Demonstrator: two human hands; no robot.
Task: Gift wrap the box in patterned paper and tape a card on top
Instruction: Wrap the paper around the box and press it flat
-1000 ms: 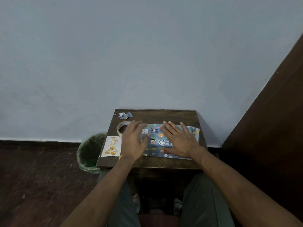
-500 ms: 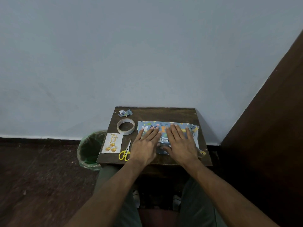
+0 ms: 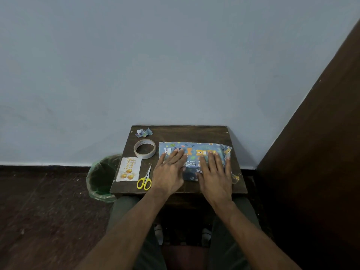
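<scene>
Both the left hand (image 3: 169,171) and right hand (image 3: 215,174) lie flat, fingers spread, on the wrapped box (image 3: 191,152) mid-frame on the desk (image 3: 194,133), so lifting off could let that loose right-end flap spring open before tape (image 3: 144,149) goes on.

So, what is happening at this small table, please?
A person is wrapping a gift. Both hands, left hand and right hand, lie flat on the box, which is already covered in patterned paper, and press it down on the table. The card, scissors and tape lie untouched to the left, so the card is not yet on top.
</scene>
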